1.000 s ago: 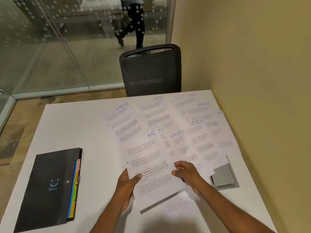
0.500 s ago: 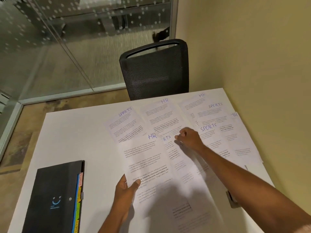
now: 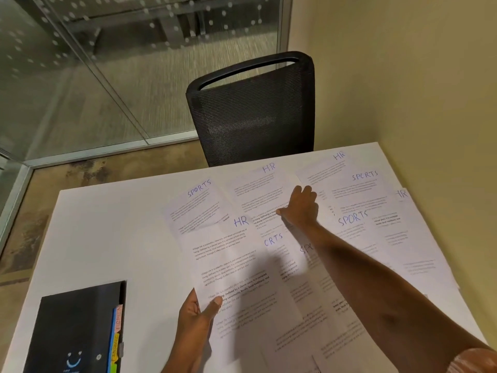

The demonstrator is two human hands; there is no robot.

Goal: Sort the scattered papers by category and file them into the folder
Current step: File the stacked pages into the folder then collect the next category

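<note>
HR pass: left hand (image 3: 197, 309) pinches first HR sheet (image 3: 234, 265); right hand (image 3: 301, 208), fingers flat, presses second HR sheet (image 3: 258, 189). Next, likely: drag it free, stack.

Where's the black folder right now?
Head view: the black folder lies at the near left corner of the table, beside the left hand gripping an HR sheet.

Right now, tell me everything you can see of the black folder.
The black folder lies flat and closed on the white table, near left, its lower end cut off by the frame. Matte cover, pale blue smile mark, round snap. Pink, yellow and green tabs line its right edge. Nothing else touches it.
</note>
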